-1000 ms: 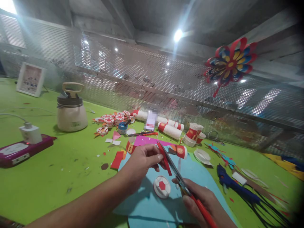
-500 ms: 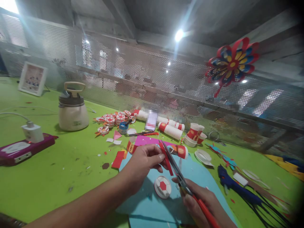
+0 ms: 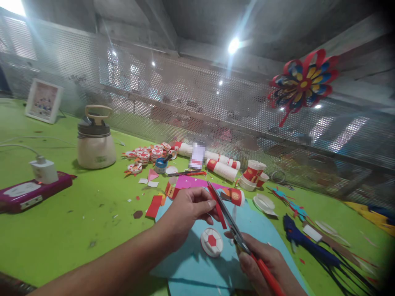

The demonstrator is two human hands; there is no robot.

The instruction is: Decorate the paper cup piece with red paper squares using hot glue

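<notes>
Red paper (image 3: 221,214), a narrow strip above the blue sheet (image 3: 247,230), is pinched by the left hand's (image 3: 193,205) nearly closed fingertips (scissors (image 3: 233,228) alongside, gripped in the curled right hand (image 3: 262,257)).

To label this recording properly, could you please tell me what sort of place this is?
Probably a paper-craft workshop: scissors at a red paper strip, stacked paper cups, and a glue gun lie or are held over a green table.
</notes>
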